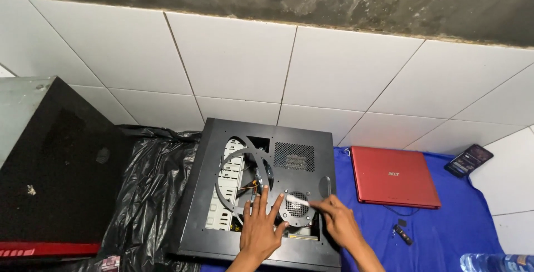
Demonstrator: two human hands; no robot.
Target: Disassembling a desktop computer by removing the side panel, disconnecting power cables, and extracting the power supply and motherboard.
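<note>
Two hands on black computer case (222, 222): left hand (260, 233) flat, fingers spread, gripping nothing; right hand (339, 222) open, fingertips toward round fan grille (297, 204).

1 view is supplied, taken from a head-worn camera looking steeply down and forward at a white tiled floor (289, 66). The dark wall base is seen along the top edge. A black computer case (267, 188) is framed low and central, at arm's reach. A blue cloth (445, 227) occupies the lower right. No 2nd view is provided.
</note>
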